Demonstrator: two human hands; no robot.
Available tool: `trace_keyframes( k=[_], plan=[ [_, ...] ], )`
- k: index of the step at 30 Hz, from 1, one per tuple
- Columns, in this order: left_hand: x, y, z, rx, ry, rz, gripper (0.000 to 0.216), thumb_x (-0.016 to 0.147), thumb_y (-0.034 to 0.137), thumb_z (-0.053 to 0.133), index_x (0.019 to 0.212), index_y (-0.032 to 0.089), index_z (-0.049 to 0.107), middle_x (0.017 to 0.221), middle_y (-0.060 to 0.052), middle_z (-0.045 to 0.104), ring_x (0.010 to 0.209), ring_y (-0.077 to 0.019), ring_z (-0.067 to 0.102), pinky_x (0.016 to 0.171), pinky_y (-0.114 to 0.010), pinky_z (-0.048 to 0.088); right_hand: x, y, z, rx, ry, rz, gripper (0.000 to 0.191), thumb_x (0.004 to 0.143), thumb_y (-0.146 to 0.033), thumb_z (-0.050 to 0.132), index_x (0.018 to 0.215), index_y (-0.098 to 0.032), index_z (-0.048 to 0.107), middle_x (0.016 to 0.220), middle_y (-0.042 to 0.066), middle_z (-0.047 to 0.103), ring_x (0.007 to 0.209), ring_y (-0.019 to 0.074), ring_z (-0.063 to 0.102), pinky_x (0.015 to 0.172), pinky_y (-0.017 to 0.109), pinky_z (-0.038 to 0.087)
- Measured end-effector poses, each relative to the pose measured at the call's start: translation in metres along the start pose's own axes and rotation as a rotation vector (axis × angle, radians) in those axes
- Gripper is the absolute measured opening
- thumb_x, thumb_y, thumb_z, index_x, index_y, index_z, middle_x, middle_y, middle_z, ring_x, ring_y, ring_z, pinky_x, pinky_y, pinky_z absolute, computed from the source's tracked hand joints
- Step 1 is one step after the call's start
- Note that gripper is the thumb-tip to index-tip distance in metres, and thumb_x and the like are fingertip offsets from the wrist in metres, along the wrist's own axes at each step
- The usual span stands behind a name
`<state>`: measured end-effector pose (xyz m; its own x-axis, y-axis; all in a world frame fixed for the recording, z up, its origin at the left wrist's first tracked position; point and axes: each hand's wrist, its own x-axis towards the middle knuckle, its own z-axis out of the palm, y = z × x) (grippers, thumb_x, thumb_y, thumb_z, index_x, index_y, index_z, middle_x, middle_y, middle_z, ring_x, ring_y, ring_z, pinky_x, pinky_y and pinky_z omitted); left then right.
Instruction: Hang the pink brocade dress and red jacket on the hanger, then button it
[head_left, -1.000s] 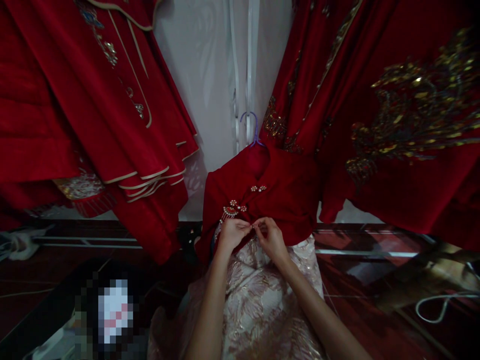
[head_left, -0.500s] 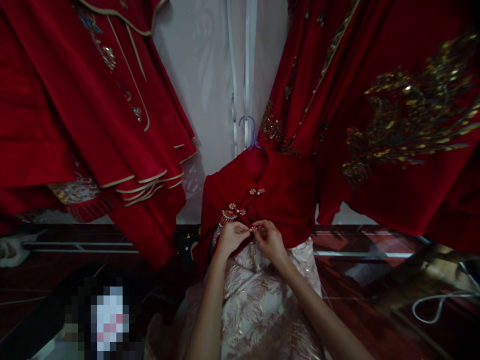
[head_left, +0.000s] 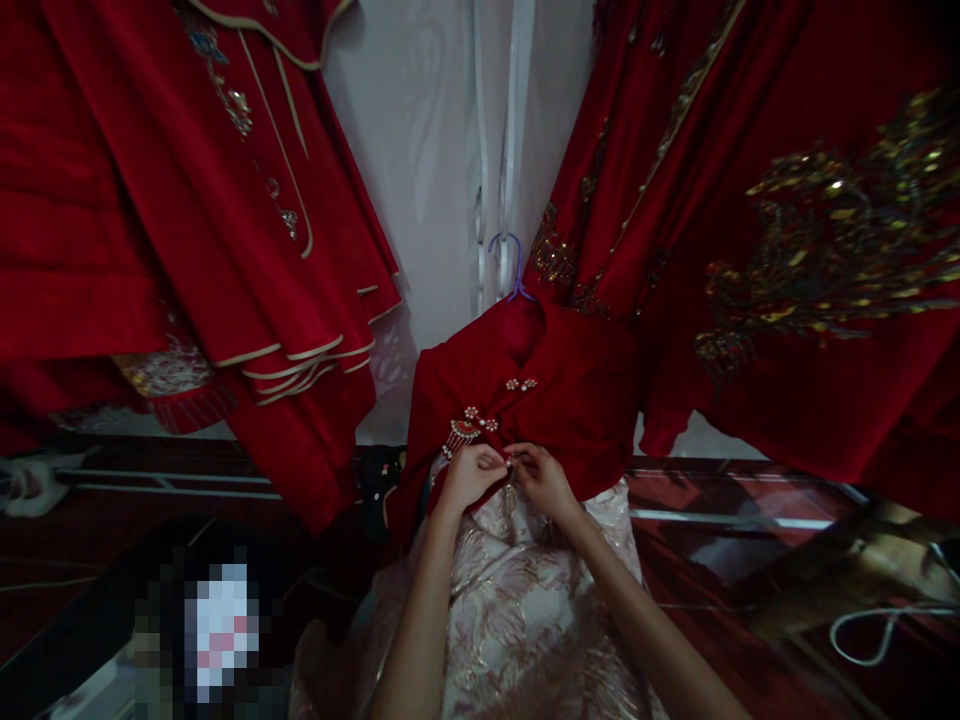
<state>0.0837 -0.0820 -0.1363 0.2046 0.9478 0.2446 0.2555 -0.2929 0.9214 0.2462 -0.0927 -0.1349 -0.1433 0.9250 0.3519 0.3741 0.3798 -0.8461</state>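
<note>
A red jacket (head_left: 592, 390) lies over a pale patterned cloth (head_left: 517, 600) on my lap, with a purple hanger (head_left: 516, 268) poking out of its neck. Jewelled flower clasps (head_left: 521, 385) and a fan-shaped beaded ornament (head_left: 463, 435) decorate its front. At its lower front edge, my left hand (head_left: 474, 477) pinches one side of a small jewelled clasp (head_left: 509, 463). My right hand (head_left: 543, 480) pinches the other side, fingertips almost meeting the left ones. The fingers partly hide the clasp, and I cannot tell whether it is fastened.
Red garments with gold trim (head_left: 300, 290) hang at the left. More red garments, one with gold sequin embroidery (head_left: 832, 230), hang at the right. Behind is a pale cabinet door (head_left: 435, 130). A white cord (head_left: 862, 640) loops at the lower right; white shoes (head_left: 34, 485) stand far left.
The whole view has shifted slightly, so things sit a little further right. Both hands stay at the clasp, the right fingers bent a little differently around it.
</note>
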Motion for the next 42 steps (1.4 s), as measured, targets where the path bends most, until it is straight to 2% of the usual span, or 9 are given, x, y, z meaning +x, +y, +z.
trace_keyframes(
  k=[5,10,12,15,18,21,26,33,42],
  plan=[
    [0.000,-0.006,0.000,0.004,-0.047,0.028,0.010,0.073,0.021,0.061,0.077,0.013,0.065,0.079,-0.007,0.070,0.071,-0.0143,0.065,0.070,-0.025,0.050,0.007,0.008,-0.001,0.112,-0.123,0.001,0.026,0.075,-0.013,0.048,0.097,-0.016,0.062,0.095,0.006,0.066,0.080,0.0142,0.064,0.076,0.027,0.051],
    [-0.001,-0.001,-0.003,0.089,0.078,-0.039,0.021,0.066,0.026,0.071,0.080,0.014,0.061,0.071,-0.004,0.068,0.065,-0.0145,0.064,0.063,-0.025,0.050,0.003,0.009,-0.008,0.154,-0.184,0.042,0.022,0.076,-0.016,0.049,0.093,-0.015,0.063,0.091,0.006,0.066,0.076,0.0138,0.063,0.073,0.027,0.050],
    [-0.002,0.005,-0.010,0.129,0.080,-0.033,0.021,0.066,0.025,0.071,0.081,0.015,0.060,0.072,-0.004,0.068,0.065,-0.0140,0.064,0.062,-0.024,0.050,-0.005,0.007,-0.016,0.205,-0.212,0.097,0.022,0.079,-0.021,0.049,0.095,-0.015,0.062,0.091,0.006,0.065,0.072,0.0133,0.062,0.069,0.028,0.051],
    [-0.006,0.013,-0.026,0.194,0.098,0.005,0.009,0.072,0.023,0.064,0.079,0.017,0.063,0.076,-0.003,0.069,0.068,-0.0128,0.064,0.064,-0.024,0.050,-0.017,0.005,-0.034,0.234,-0.172,0.156,0.022,0.082,-0.029,0.049,0.097,-0.016,0.059,0.088,0.005,0.062,0.067,0.0125,0.061,0.063,0.027,0.052],
    [-0.009,0.017,-0.037,0.232,0.131,0.033,0.007,0.076,0.021,0.059,0.079,0.018,0.065,0.079,-0.003,0.069,0.069,-0.0124,0.064,0.066,-0.024,0.049,-0.020,0.001,-0.050,0.194,-0.141,0.146,0.023,0.082,-0.033,0.052,0.097,-0.017,0.059,0.089,0.005,0.062,0.069,0.0130,0.061,0.064,0.028,0.051],
    [-0.010,0.016,-0.035,0.240,0.060,0.042,0.009,0.075,0.022,0.060,0.081,0.018,0.066,0.080,-0.003,0.070,0.070,-0.0126,0.064,0.067,-0.024,0.049,-0.016,-0.005,-0.056,0.172,-0.090,0.129,0.024,0.084,-0.036,0.052,0.098,-0.018,0.059,0.091,0.005,0.062,0.070,0.0134,0.061,0.065,0.028,0.051],
    [-0.010,0.013,-0.013,0.182,-0.087,0.069,0.016,0.073,0.028,0.065,0.084,0.017,0.064,0.082,-0.003,0.068,0.072,-0.0126,0.062,0.067,-0.023,0.048,-0.016,-0.009,-0.040,0.055,-0.025,0.062,0.018,0.083,-0.028,0.052,0.097,-0.018,0.059,0.091,0.006,0.063,0.079,0.0155,0.061,0.074,0.031,0.050],
    [-0.006,0.009,-0.003,0.226,-0.058,0.112,0.015,0.072,0.025,0.067,0.083,0.017,0.060,0.078,-0.002,0.065,0.071,-0.0121,0.060,0.066,-0.023,0.046,-0.023,0.002,-0.012,0.171,-0.043,0.080,0.026,0.080,-0.024,0.053,0.106,-0.018,0.053,0.106,0.008,0.061,0.096,0.0160,0.061,0.086,0.032,0.049],
    [-0.006,0.008,0.000,0.114,-0.049,0.098,0.018,0.071,0.029,0.068,0.078,0.016,0.059,0.074,-0.002,0.064,0.070,-0.0117,0.060,0.065,-0.023,0.047,-0.025,0.004,-0.006,0.297,-0.086,0.102,0.029,0.076,-0.021,0.052,0.106,-0.019,0.053,0.103,0.008,0.061,0.096,0.0159,0.060,0.086,0.033,0.049]
  ],
)
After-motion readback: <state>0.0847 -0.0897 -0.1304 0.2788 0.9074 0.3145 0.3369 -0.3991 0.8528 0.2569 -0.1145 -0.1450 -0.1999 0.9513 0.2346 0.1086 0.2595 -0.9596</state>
